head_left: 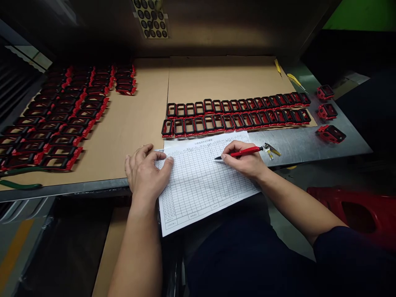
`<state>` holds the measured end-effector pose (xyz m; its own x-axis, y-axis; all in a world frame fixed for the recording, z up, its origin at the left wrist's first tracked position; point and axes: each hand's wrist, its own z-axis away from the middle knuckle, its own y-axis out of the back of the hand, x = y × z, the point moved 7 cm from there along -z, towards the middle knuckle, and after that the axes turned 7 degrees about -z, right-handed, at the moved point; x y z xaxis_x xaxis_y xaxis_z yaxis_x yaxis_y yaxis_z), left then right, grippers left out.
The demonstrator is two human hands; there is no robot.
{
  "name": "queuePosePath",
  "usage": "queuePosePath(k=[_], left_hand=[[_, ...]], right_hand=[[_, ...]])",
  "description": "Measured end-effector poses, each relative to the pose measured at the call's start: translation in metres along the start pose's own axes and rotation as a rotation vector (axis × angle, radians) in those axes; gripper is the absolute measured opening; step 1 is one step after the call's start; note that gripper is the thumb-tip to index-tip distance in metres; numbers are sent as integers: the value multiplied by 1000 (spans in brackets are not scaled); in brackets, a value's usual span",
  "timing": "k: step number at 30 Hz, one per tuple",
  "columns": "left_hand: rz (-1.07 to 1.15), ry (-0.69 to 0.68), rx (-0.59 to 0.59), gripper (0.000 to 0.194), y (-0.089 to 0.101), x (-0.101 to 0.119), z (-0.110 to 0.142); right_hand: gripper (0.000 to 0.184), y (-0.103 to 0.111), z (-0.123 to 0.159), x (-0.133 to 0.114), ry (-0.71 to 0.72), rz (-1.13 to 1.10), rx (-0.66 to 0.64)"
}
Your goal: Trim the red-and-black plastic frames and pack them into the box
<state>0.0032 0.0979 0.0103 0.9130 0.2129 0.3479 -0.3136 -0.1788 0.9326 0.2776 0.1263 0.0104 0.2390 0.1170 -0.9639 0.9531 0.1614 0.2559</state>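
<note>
A printed form with a grid [198,185] lies over the table's front edge, its lower part hanging past it. My left hand [147,169] rests on the form's upper left corner, fingers spread and thumb on the paper. In my right hand [244,161] is a red pen [247,151], gripped between thumb and fingers. The pen's dark tip touches or hovers just over the form's upper middle; I cannot tell which. Just behind the sheet stand two rows of red and black plastic frames [208,123].
More red and black frames [58,128] fill the left side, near green-handled pliers [21,185]. Three red and black parts [331,134] sit at the right. Yellow-handled tools [296,80] lie behind them, and nail clippers [272,149] beside my right hand. A red stool [334,198] stands below.
</note>
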Motion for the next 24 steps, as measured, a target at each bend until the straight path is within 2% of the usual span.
queuePosePath(k=[6,9,24], left_hand=[[1,4,-4,22,0,1,0],[-2,6,1,20,0,1,0],[-27,-25,13,20,-2,0,0]], right_hand=[[29,16,-11,20,-122,-459,133],[32,20,-15,23,-135,-589,164],[23,10,-8,13,-3,-372,63]])
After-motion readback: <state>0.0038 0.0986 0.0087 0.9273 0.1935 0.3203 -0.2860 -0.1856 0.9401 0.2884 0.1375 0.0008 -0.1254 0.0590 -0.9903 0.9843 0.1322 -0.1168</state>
